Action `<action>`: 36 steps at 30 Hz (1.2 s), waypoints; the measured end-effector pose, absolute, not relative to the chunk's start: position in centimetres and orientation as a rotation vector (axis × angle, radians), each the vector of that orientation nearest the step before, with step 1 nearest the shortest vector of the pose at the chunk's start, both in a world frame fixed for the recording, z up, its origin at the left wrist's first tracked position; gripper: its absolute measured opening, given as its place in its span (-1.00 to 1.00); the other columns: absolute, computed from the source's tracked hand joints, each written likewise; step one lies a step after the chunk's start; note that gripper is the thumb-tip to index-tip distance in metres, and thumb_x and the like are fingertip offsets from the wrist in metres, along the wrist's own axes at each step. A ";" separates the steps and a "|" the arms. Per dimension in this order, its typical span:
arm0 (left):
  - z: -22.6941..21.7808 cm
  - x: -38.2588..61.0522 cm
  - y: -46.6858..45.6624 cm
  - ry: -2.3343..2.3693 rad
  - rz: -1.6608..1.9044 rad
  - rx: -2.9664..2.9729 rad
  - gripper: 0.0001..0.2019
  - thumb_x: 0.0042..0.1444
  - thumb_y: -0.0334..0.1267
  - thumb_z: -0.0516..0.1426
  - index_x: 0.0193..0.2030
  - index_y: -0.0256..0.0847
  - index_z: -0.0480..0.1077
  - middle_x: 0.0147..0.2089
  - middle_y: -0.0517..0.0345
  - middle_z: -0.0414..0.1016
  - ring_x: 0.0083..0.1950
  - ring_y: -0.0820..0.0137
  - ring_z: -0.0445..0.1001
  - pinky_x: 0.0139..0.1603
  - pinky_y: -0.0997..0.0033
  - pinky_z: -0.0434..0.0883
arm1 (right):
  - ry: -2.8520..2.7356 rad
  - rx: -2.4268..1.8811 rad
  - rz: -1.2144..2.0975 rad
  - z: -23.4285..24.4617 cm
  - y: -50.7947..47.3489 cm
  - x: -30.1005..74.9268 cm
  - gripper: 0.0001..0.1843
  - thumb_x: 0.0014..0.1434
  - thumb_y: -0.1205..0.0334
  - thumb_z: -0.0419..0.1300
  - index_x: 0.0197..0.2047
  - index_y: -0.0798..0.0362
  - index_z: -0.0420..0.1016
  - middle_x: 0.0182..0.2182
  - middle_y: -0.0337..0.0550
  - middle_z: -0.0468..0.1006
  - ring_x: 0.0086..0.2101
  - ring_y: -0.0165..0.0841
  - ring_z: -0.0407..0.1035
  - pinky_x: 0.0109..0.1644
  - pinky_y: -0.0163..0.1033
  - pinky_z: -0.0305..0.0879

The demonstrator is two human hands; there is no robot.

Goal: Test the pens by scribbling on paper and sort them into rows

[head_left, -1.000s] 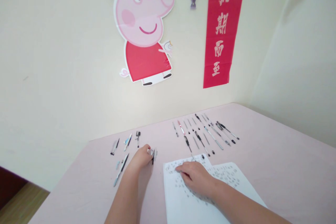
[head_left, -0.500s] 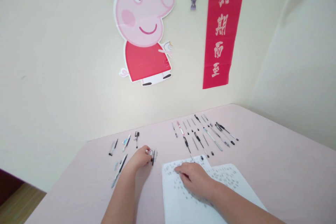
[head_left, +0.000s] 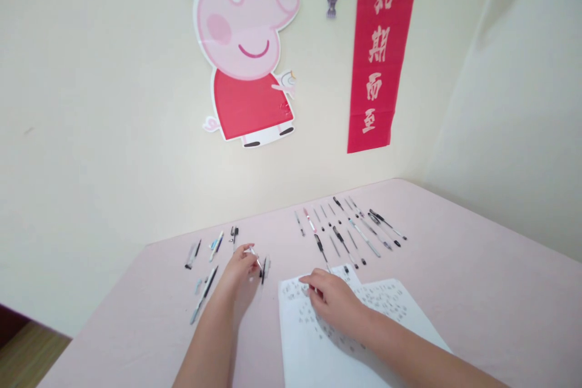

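Note:
My left hand (head_left: 240,265) is closed, its thumb and fingers pinching a slim, clear-looking pen part (head_left: 257,257) that slants down to the right. Close to its fingertips, dark and clear pen pieces (head_left: 265,269) lie on the table. My right hand (head_left: 334,296) hovers over or rests on white sheets of paper (head_left: 302,351) covered with rows of small handwritten dark marks. Its fingers are curled toward the thumb, and a small pale bit shows between them, too small to name. To the left lies a long dark-and-grey pen (head_left: 204,296) with small pieces beside it.
On the pink table (head_left: 136,327), several pens and pen parts (head_left: 349,227) lie in rows at the back right. More pen parts (head_left: 217,246) sit at the back left. A cartoon pig cutout (head_left: 254,66) and a red banner (head_left: 382,54) hang on the wall behind.
My left hand has shifted slightly back and left, and the slim pen part now shows raised in its fingers. My right hand has moved little. The view has tilted slightly.

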State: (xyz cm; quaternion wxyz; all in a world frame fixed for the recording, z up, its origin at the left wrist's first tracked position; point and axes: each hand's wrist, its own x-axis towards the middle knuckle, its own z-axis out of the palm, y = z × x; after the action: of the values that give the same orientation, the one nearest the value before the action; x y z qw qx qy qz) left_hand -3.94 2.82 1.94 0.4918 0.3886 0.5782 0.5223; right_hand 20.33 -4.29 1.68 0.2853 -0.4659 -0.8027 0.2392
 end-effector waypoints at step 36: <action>0.6 -2.4 1.2 1.034 1.658 0.438 -0.80 -0.04 -0.57 0.11 -0.29 -0.25 0.30 -0.45 0.21 0.45 -0.46 0.55 0.47 -0.46 0.62 0.41 | -2.142 -1.463 0.391 -0.6 3.1 8.3 -0.86 0.11 0.26 0.12 -0.32 0.06 0.51 -0.29 -0.11 0.42 -0.28 -0.31 0.36 -0.25 -0.27 0.18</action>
State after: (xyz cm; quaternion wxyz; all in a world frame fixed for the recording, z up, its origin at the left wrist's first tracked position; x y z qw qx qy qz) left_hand -2.41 1.23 0.63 0.5391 0.1842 0.4349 0.6974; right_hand 8.29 3.07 -0.61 0.2565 -0.5390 -0.7892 0.1442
